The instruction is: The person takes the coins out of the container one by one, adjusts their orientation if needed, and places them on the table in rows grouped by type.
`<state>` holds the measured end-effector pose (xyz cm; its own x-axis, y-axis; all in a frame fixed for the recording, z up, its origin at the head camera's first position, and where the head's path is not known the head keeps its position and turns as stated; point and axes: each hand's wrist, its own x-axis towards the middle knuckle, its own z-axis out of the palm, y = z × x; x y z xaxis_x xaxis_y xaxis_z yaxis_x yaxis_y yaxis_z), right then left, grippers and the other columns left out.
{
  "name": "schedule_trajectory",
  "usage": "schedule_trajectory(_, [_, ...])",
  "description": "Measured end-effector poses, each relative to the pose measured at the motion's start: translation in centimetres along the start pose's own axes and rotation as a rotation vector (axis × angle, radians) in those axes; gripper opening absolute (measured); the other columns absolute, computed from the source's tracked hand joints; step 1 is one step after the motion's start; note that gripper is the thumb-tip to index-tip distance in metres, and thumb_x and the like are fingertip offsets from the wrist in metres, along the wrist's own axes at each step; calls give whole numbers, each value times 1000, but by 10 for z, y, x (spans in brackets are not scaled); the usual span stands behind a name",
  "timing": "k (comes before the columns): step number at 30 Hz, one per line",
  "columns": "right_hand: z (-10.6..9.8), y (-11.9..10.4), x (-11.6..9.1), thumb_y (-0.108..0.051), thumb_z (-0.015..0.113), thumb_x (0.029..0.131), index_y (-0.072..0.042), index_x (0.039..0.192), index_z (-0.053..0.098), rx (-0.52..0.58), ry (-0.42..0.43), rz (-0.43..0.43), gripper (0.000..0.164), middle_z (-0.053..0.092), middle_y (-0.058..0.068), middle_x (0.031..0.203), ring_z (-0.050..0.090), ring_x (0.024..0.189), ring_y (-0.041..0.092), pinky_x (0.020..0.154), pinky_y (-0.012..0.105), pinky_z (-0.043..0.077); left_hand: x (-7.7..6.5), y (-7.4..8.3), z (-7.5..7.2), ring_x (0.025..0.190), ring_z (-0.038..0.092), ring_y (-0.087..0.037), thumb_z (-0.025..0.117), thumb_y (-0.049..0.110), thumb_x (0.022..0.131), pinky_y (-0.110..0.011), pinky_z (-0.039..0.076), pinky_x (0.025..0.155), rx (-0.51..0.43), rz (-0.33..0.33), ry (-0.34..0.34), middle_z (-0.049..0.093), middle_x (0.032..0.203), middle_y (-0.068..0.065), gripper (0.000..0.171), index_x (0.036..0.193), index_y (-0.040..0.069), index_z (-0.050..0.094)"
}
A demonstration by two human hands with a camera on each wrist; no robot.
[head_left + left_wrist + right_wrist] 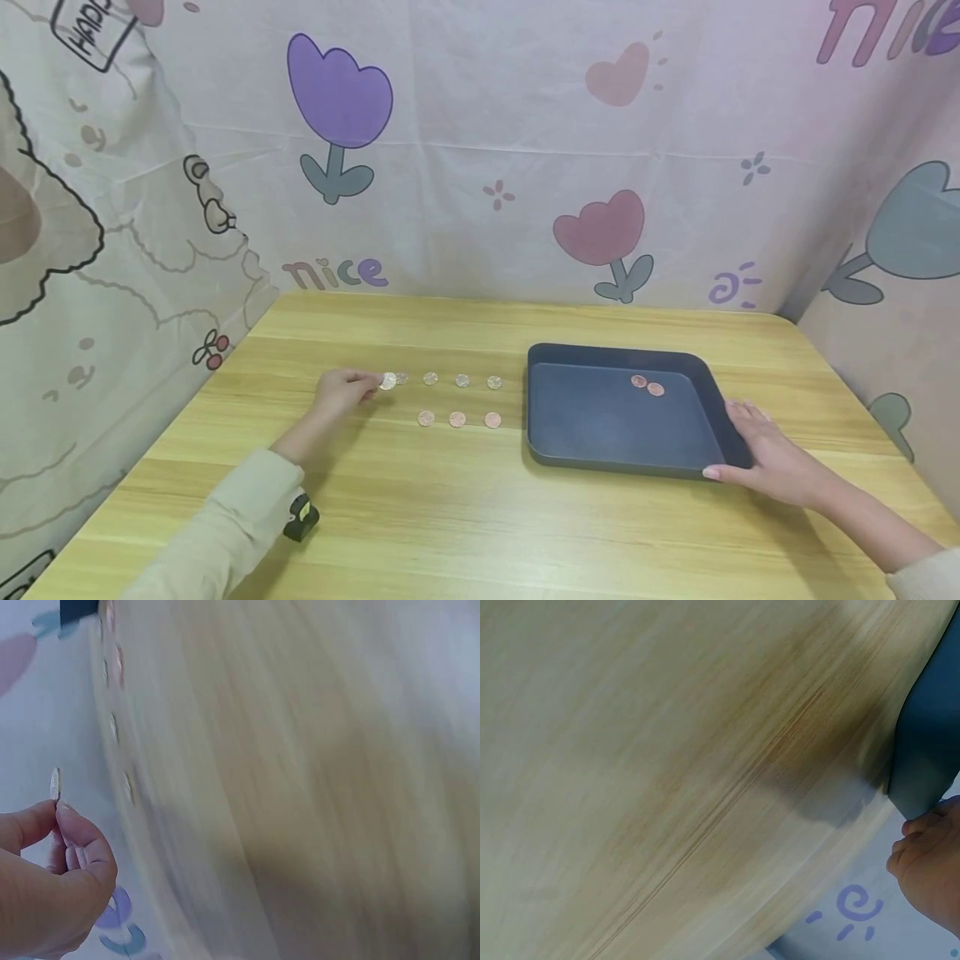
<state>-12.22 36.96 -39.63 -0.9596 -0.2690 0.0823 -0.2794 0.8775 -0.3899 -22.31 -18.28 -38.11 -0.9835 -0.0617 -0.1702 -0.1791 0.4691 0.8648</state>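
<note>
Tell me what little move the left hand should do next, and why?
Perhaps the left hand should lay its coin flat on the table, extending the row of silver coins. It pinches that coin close by the row's left end, and those coins lie in a line; the tray is past the other end.

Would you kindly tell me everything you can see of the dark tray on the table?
The tray is dark blue-grey, rectangular and shallow, with rounded corners, a flat floor and raised walls; its matt surface may be coated metal. It sits open side up on the wood-patterned table, right of two rows of coins. Two copper-coloured coins lie on its floor, towards the far right. The right hand touches its right end, thumb at the near right corner.
</note>
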Motion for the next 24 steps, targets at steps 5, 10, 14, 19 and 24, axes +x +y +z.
schedule_trajectory(5, [-1, 0, 1, -39, 72, 75, 19, 138, 16, -1, 0, 0, 102, 20, 43, 140, 11, 131, 59, 107, 66, 3, 11, -8, -10, 66, 58, -3, 58, 11, 90, -17, 53, 66, -30, -49, 58, 68, 82, -5, 33, 111, -14, 57])
schedule_trajectory(10, [0, 0, 1, -39, 72, 75, 19, 138, 15, -1, -1, 2, 103, 20, 42, 140, 11, 131, 59, 106, 67, 5, 21, -16, -13, 63, 58, -3, 57, 10, 91, -13, 52, 61, 32, -63, 73, 67, 83, -11, 31, 109, -15, 57])
schedule_trajectory(14, [-1, 1, 1, -39, 72, 75, 19, 138, 16, -2, 1, 3, 102, 20, 42, 140, 11, 130, 59, 106, 66, 4, 31, -21, -13, 63, 58, -4, 58, 11, 90, -14, 52, 60, 104, -44, 98, 69, 84, -16, 28, 103, -14, 61])
schedule_trajectory(19, [0, 1, 1, -39, 72, 76, 19, 138, 16, 0, 1, 4, 102, 20, 42, 140, 11, 131, 59, 107, 65, 3, 37, -21, -12, 67, 63, -15, 59, 12, 89, -24, 54, 66, 217, -27, 116, 69, 82, -19, 26, 94, -12, 65])
schedule_trajectory(24, [-1, 1, 1, -39, 72, 76, 19, 138, 15, 2, -3, 7, 102, 20, 42, 140, 10, 131, 58, 108, 65, 2, 40, -17, -10, 64, 58, -19, 60, 13, 87, -24, 47, 57, 343, -8, 134, 69, 75, -20, 25, 77, -9, 68])
